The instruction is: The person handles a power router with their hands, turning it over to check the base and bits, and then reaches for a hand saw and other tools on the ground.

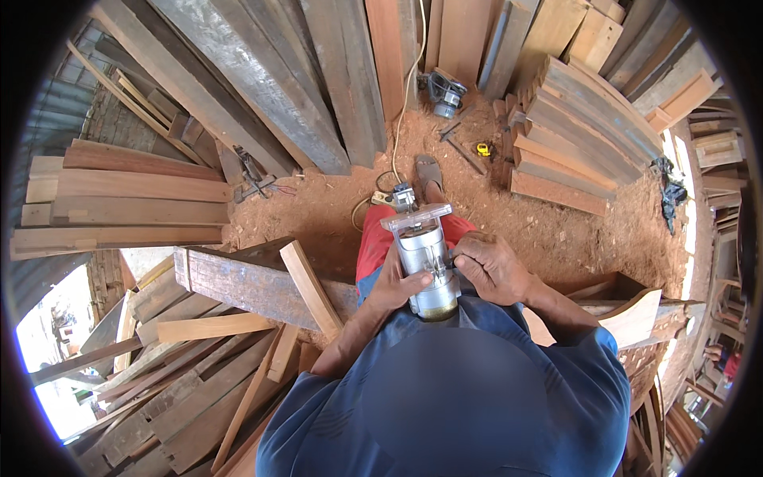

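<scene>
A silver trim router (426, 254) is held over my lap, its clear flat base (416, 217) pointing away from me and its rounded motor end toward my shirt. My left hand (392, 285) wraps round the left side of the body, the thumb lying across it. On the other side, my right hand (494, 269) has its fingers curled in against the router near its side fitting; what exactly the fingertips grip is hidden. Beyond the base, between my knees, is another small grey power tool or motor part (404, 195).
Long boards (262, 71) lean ahead. Stacked planks stand at left (135, 195) and right (568, 143). On the dusty floor lie a yellow tape measure (483, 149), a power tool (447, 91), a clamp-like bar (462, 151) and a pale cord (409, 79). Another person (731, 364) shows far right.
</scene>
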Demonstrator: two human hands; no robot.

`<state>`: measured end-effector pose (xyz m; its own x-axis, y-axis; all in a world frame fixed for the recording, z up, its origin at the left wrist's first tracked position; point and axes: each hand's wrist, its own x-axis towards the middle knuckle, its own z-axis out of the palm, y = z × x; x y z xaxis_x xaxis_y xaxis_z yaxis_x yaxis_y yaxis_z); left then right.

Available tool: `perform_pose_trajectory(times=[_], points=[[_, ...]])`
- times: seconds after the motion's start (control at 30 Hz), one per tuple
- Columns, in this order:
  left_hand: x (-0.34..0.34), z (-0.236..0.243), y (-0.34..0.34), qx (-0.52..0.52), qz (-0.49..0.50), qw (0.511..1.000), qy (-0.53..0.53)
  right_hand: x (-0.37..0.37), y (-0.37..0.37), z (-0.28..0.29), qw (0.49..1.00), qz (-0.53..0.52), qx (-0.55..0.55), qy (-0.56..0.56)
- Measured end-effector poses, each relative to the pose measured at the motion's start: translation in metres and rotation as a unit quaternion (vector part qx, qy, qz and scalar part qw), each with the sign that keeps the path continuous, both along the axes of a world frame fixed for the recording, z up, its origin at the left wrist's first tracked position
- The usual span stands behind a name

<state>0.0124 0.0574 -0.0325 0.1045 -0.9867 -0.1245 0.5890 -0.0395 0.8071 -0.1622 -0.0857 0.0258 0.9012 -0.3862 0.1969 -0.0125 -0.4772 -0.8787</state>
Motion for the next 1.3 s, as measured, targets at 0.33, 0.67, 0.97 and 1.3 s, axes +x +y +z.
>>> perform_pose_trajectory(times=[0.33,0.67,0.97,1.3], points=[[0.001,0.011,-0.002,-0.017,-0.015,0.999,-0.033,-0.007,-0.003,0.007,0.965,0.052,0.252,0.051],[0.002,0.018,-0.003,-0.02,-0.028,0.998,-0.05,-0.01,-0.003,0.005,0.927,0.065,0.365,0.06],[-0.001,0.004,0.004,0.024,-0.013,0.997,0.066,-0.004,-0.003,0.011,0.991,0.013,0.118,0.055],[-0.002,0.01,-0.001,0.049,-0.026,0.991,0.121,-0.009,0.003,0.006,0.96,0.047,0.269,0.058]])
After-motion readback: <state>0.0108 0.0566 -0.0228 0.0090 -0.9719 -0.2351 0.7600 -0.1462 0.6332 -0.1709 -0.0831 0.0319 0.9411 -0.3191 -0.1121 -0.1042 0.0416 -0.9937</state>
